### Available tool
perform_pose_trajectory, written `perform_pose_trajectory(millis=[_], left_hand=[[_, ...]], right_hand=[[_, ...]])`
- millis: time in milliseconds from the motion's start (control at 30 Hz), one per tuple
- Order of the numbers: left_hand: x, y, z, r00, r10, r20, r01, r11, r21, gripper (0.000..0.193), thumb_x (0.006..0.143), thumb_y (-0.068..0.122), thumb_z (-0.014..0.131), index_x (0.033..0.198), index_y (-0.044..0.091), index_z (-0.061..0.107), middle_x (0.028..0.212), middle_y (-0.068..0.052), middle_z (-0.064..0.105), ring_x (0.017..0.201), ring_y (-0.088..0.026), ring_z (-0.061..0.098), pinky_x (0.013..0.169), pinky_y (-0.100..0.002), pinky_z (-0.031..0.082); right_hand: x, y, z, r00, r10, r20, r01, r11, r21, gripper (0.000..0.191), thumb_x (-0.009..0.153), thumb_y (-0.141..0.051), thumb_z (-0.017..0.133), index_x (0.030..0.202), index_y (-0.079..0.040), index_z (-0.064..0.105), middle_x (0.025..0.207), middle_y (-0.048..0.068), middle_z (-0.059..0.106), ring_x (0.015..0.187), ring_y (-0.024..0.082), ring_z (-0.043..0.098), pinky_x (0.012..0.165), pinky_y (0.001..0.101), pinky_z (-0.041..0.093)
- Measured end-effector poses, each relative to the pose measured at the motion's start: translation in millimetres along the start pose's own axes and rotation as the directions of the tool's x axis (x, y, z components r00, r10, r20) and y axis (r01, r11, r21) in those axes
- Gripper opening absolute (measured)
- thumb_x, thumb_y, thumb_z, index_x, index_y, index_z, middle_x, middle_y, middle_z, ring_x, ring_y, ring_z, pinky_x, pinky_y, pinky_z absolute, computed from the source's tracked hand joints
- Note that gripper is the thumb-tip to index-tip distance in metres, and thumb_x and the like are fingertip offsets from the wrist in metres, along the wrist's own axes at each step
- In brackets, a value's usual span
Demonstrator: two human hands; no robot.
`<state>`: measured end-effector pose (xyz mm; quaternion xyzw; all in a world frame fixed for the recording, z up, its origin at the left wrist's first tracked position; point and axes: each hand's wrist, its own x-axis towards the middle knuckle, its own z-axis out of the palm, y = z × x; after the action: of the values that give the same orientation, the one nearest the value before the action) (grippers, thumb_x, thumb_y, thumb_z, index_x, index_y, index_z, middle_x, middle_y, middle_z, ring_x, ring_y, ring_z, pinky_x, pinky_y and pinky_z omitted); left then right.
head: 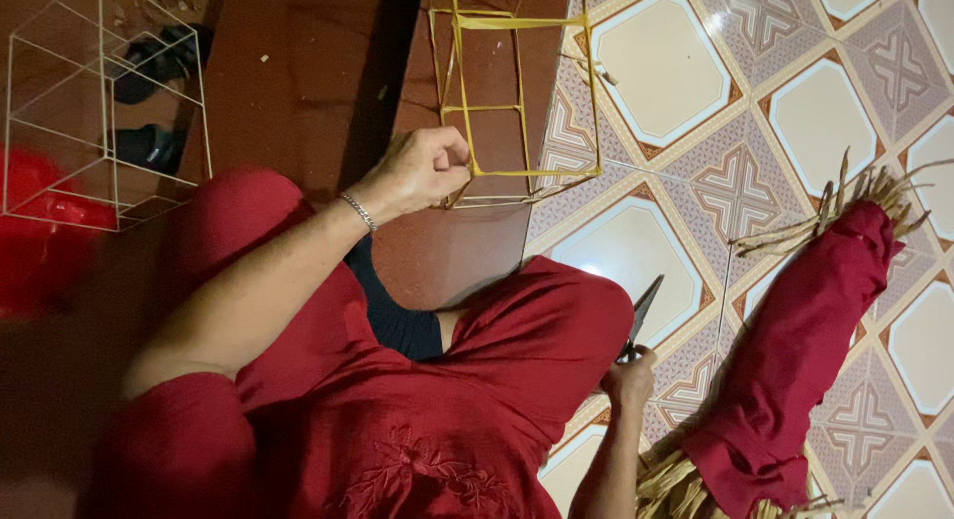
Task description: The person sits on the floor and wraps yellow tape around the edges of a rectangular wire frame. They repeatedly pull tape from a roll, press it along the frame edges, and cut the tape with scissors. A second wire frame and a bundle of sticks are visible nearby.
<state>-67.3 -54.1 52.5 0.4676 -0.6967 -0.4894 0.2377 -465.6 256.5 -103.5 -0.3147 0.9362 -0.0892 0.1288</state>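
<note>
L hand [425,169] is closed in a pinch on the lower edge of a yellow stick frame [517,106], which stands on the dark red floor [298,72] just past the person's knees. R hand [628,380] is closed round the handles of scissors [641,315], blades pointing up over the patterned tile floor [715,101]. A red cloth bundle of sticks [795,350] lies beside it. A white wire frame [104,111] stands well apart, far left.

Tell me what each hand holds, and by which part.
The left hand pinches the yellow stick frame at its lower corner. The right hand grips scissors by the handles.
</note>
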Motion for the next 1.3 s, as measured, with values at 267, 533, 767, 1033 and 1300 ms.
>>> perform_pose_trajectory(millis=[267, 533, 767, 1033, 1300], left_hand=[[4.4, -11.2, -9.1, 0.973, 0.215, -0.079, -0.194, 0.959, 0.209, 0.024, 0.086, 0.032, 0.079, 0.088, 0.008, 0.075, 0.063, -0.005, 0.066, 0.055, -0.01, 0.059, 0.052, -0.03, 0.047], [-16.4, 6.0, -22.1, 0.999, 0.016, -0.034, -0.012, 0.994, 0.107, 0.025, 0.09, 0.031, 0.074, 0.089, 0.006, 0.072, 0.053, -0.006, 0.061, 0.047, -0.011, 0.052, 0.049, -0.032, 0.042], [-17.8, 7.0, -18.2, 0.997, 0.048, -0.055, -0.048, 0.999, 0.005, 0.022, 0.091, 0.028, 0.073, 0.093, 0.007, 0.072, 0.061, -0.002, 0.069, 0.052, -0.007, 0.058, 0.049, -0.029, 0.046], [-21.0, 5.1, -14.7, 0.989, 0.121, -0.087, -0.127, 0.99, -0.057, 0.022, 0.092, 0.027, 0.075, 0.092, 0.005, 0.071, 0.07, -0.002, 0.074, 0.062, -0.007, 0.069, 0.057, -0.025, 0.053], [-22.3, -1.5, -9.5, 0.993, 0.098, -0.071, -0.106, 0.988, -0.116, 0.018, 0.091, 0.021, 0.071, 0.091, 0.003, 0.071, 0.068, -0.004, 0.072, 0.06, -0.009, 0.068, 0.056, -0.027, 0.054]], right_hand=[[19.2, 11.1, -27.0, 0.978, 0.186, 0.094, -0.196, 0.663, 0.722, 0.063, 0.089, -0.027, 0.076, 0.142, -0.005, 0.052, 0.08, 0.011, 0.062, 0.054, 0.015, 0.044, 0.042, 0.0288, 0.03], [-40.2, -59.7, -52.0, 0.819, -0.531, 0.219, -0.273, -0.024, 0.962, 0.058, 0.09, -0.066, 0.064, 0.119, -0.017, 0.051, 0.095, -0.003, 0.056, 0.067, 0.011, 0.049, 0.051, 0.0277, 0.037], [-99.1, -165.4, -38.0, 0.578, -0.691, 0.434, -0.128, 0.449, 0.884, 0.096, 0.084, -0.086, 0.042, 0.131, -0.004, 0.057, 0.078, 0.001, 0.058, 0.056, 0.01, 0.05, 0.047, 0.0238, 0.038], [-106.7, -213.0, -50.7, 0.538, -0.735, 0.414, 0.025, 0.505, 0.863, 0.092, 0.09, -0.08, 0.04, 0.131, 0.0, 0.059, 0.069, 0.0, 0.055, 0.052, 0.008, 0.049, 0.046, 0.024, 0.04], [-92.3, -233.2, -26.6, 0.556, -0.754, 0.35, 0.112, 0.486, 0.867, 0.077, 0.101, -0.068, 0.044, 0.128, 0.002, 0.062, 0.077, -0.001, 0.055, 0.059, 0.007, 0.046, 0.052, 0.0224, 0.038]])
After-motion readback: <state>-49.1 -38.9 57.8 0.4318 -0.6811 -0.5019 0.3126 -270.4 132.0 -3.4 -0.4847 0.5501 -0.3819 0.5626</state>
